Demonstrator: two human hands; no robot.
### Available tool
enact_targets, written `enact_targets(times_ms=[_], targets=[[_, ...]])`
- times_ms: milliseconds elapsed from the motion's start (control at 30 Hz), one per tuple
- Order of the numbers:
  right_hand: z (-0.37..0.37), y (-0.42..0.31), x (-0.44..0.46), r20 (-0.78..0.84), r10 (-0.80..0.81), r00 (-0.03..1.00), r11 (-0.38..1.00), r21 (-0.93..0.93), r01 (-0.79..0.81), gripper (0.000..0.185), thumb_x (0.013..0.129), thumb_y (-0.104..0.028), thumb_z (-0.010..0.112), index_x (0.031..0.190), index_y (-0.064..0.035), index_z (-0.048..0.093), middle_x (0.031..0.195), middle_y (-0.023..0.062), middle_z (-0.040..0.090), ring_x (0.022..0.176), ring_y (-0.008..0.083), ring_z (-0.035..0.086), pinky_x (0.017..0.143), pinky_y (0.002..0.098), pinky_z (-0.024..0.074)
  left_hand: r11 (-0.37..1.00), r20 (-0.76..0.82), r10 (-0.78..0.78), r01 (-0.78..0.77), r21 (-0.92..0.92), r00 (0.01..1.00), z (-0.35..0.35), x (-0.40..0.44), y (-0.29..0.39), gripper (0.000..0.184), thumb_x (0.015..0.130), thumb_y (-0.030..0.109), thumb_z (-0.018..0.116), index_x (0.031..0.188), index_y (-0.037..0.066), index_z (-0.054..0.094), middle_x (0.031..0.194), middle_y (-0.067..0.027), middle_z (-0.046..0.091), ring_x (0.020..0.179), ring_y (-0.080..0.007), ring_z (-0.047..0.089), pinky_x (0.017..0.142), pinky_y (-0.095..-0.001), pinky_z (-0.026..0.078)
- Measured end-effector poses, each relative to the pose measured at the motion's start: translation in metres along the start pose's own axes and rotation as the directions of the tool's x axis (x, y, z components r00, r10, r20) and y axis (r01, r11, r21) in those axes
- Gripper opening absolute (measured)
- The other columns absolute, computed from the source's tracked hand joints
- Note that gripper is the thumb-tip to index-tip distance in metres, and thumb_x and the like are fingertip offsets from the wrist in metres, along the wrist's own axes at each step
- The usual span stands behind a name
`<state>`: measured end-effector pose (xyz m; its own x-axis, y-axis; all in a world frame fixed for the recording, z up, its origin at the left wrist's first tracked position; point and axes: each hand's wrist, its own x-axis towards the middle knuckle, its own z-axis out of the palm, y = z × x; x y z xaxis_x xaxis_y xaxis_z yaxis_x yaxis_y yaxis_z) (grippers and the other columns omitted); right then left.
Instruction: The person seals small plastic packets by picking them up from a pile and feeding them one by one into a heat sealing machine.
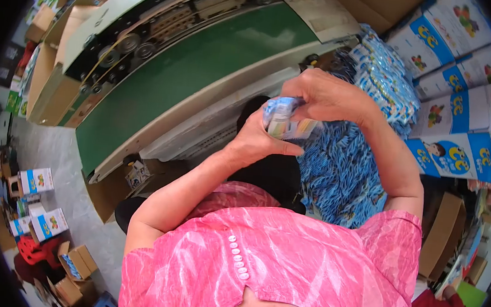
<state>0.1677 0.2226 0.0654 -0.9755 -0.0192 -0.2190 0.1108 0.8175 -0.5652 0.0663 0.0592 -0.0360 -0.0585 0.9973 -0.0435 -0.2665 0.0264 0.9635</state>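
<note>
My left hand point(253, 141) is closed around a small bundle of shiny printed packets point(282, 117), blue and white with some yellow, slightly blurred. From above, my right hand point(326, 96) curls over with its fingers pinched at the bundle's upper right side. Exactly what those fingertips grip is partly hidden. Both hands are held in front of my chest, above my lap. Just beyond my right forearm lies a large heap of blue, glossy packet strips point(342, 172), which spreads up toward the belt's end.
A green conveyor belt point(204, 92) with a pale edge runs diagonally ahead, beside machinery with rollers point(128, 43). Printed white-and-blue cartons point(457, 101) are stacked at right. An open brown box point(442, 235) stands near my right elbow. More cartons point(49, 224) sit on the floor at left.
</note>
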Motion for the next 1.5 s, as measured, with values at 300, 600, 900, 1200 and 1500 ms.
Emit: enact_targets(times_ms=[300, 600, 900, 1200, 1500], targets=[[0.026, -0.027, 0.034, -0.63, 0.077, 0.772, 0.652, 0.618, 0.439, 0.026, 0.085, -0.011, 0.065, 0.107, 0.003, 0.066, 0.085, 0.0038, 0.067, 0.078, 0.0105, 0.062, 0.064, 0.0257, 0.0513, 0.861, -0.298, 0.036, -0.181, -0.476, 0.954, -0.036, -0.051, 0.056, 0.055, 0.075, 0.006, 0.076, 0.125, 0.009, 0.052, 0.115, -0.0056, 0.061, 0.105, -0.02, 0.062, 0.078, -0.0349, 0.057], [0.057, -0.047, 0.055, -0.515, 0.27, 0.814, 0.59, 0.756, 0.283, 0.021, 0.091, -0.015, 0.062, 0.101, 0.0024, 0.067, 0.082, 0.0053, 0.068, 0.067, 0.0096, 0.064, 0.058, 0.0224, 0.053, 0.827, -0.412, 0.091, -0.299, -0.475, 0.907, -0.058, -0.065, 0.048, 0.054, 0.076, 0.003, 0.074, 0.125, 0.009, 0.052, 0.116, -0.0061, 0.061, 0.106, -0.022, 0.061, 0.084, -0.0386, 0.056], [-0.002, 0.068, 0.062, -0.571, 0.655, 0.496, 0.482, 0.82, 0.308, 0.021, 0.091, -0.012, 0.061, 0.107, 0.0023, 0.061, 0.089, 0.0098, 0.068, 0.069, 0.0147, 0.066, 0.056, 0.0253, 0.0559, 0.794, -0.425, 0.138, -0.357, -0.493, 0.894, -0.072, -0.068, 0.037, 0.05, 0.076, -0.001, 0.072, 0.121, 0.008, 0.054, 0.113, -0.0057, 0.063, 0.103, -0.0209, 0.062, 0.085, -0.0371, 0.054], [-0.037, 0.124, 0.119, -0.421, 0.681, 0.6, 0.352, 0.906, 0.236, 0.026, 0.089, -0.01, 0.06, 0.108, 0.0067, 0.058, 0.094, 0.0154, 0.065, 0.073, 0.0229, 0.067, 0.063, 0.0329, 0.059, 0.796, -0.444, 0.118, -0.352, -0.492, 0.888, -0.074, -0.073, 0.04, 0.044, 0.075, -0.004, 0.072, 0.115, 0.008, 0.058, 0.109, -0.0049, 0.065, 0.103, -0.0195, 0.062, 0.092, -0.0348, 0.049], [-0.013, 0.043, 0.115, -0.891, 0.132, 0.435, 0.986, 0.074, -0.147, 0.023, 0.085, -0.021, 0.067, 0.093, 0.0002, 0.067, 0.087, 0.0053, 0.065, 0.072, 0.0115, 0.061, 0.061, 0.0211, 0.0492, 0.756, -0.584, 0.106, -0.447, -0.479, 0.805, -0.083, -0.079, 0.056, 0.044, 0.076, -0.004, 0.07, 0.116, 0.009, 0.057, 0.11, -0.0044, 0.064, 0.102, -0.0194, 0.062, 0.09, -0.0351, 0.05]])
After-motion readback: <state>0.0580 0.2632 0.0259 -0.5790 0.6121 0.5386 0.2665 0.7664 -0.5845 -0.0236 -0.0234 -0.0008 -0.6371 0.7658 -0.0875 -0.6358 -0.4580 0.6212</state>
